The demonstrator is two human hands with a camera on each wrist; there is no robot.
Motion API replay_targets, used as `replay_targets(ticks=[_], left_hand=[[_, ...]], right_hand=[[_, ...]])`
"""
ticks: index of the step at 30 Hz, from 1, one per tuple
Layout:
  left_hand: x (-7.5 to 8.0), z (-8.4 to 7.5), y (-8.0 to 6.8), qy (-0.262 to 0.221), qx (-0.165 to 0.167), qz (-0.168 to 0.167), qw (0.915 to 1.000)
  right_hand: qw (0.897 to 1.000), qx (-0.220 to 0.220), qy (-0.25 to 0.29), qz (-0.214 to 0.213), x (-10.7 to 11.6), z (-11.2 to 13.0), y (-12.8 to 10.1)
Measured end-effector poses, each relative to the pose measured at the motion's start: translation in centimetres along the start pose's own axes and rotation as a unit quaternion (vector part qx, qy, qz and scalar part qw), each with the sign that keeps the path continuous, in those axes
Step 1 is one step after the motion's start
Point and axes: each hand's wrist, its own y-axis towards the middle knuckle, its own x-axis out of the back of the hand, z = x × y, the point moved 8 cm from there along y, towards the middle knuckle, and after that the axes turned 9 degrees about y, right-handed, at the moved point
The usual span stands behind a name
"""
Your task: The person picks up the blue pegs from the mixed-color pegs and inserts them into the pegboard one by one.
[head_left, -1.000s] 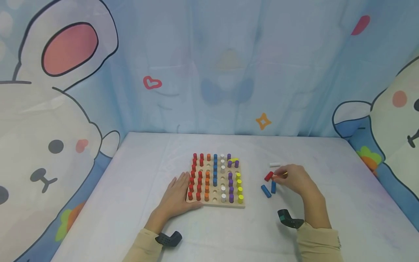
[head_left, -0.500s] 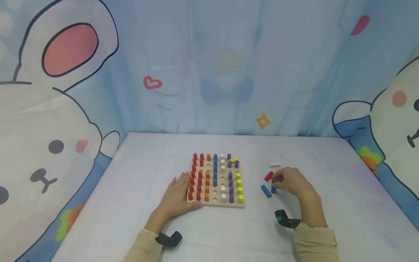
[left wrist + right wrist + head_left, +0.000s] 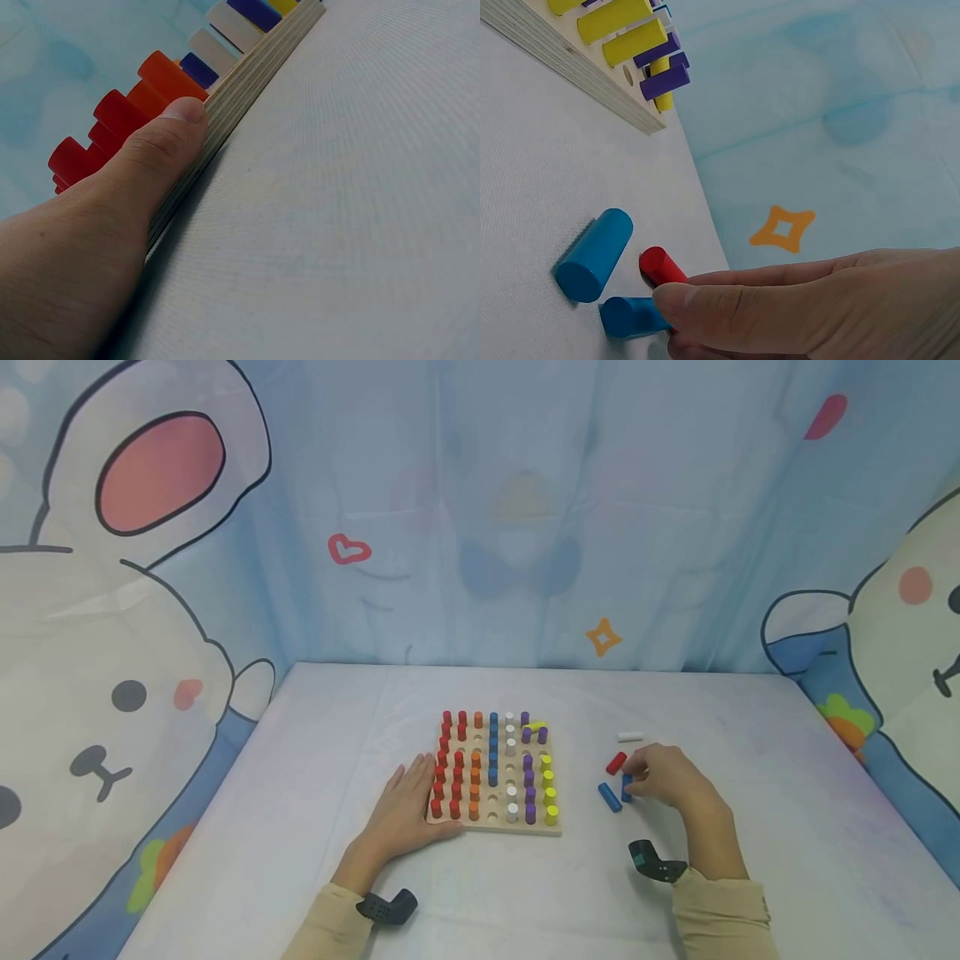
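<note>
Bracing the wooden pegboard point(image 3: 495, 823) with a flat, relaxed left hand point(image 3: 405, 806), the person pinches a blue peg point(image 3: 626, 787) on the table point(image 3: 300, 827) with the right hand point(image 3: 663, 775) (beside another blue peg point(image 3: 609, 797), a red point(image 3: 616, 763), a white point(image 3: 630, 737) farther back), probably lifting it next toward an empty hole.

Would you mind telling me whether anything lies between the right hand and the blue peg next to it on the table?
Nothing visible does. The right hand already has its fingertips at the blue peg; a red peg lies touching it, and a second blue peg lies apart.
</note>
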Motion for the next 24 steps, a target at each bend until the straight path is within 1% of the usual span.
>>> replay_targets(ticks=[10,17,24], left_hand=[[0.01,0.06,0.02,0.003,-0.001,0.001,1.0000],[-0.07,0.07,0.07,0.006,-0.003,0.002,1.0000],[-0.17,0.14,0.17,0.009,-0.004,-0.001,1.0000]], right_hand=[[1.000,0.005,0.003,0.004,-0.14,0.16,-0.08],[0.999,0.022,-0.026,0.008,-0.39,0.27,0.09],[0.999,0.023,-0.036,0.007,-0.53,0.11,0.30]])
